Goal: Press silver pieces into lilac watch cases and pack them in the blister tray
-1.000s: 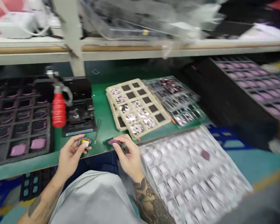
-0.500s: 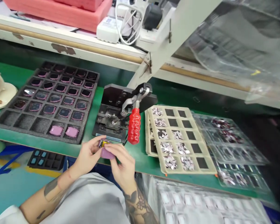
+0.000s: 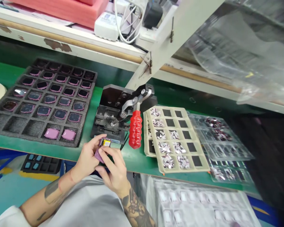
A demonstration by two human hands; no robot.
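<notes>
The held case (image 3: 101, 141) contains yellow piece (image 3: 107, 143); foam tray (image 3: 34, 128), purple-rimmed units (image 3: 74, 117).

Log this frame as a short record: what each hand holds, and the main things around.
Left hand: holds a small open casing with a yellow part inside
Right hand: fingers on a purple piece, just below the casing in the picture
Beyond the hands: black fixture with a red handle
Left of fixture: dark foam tray with purple-rimmed pieces
Right of fixture: beige tray with small pale pieces; clear plastic trays farther right
</notes>
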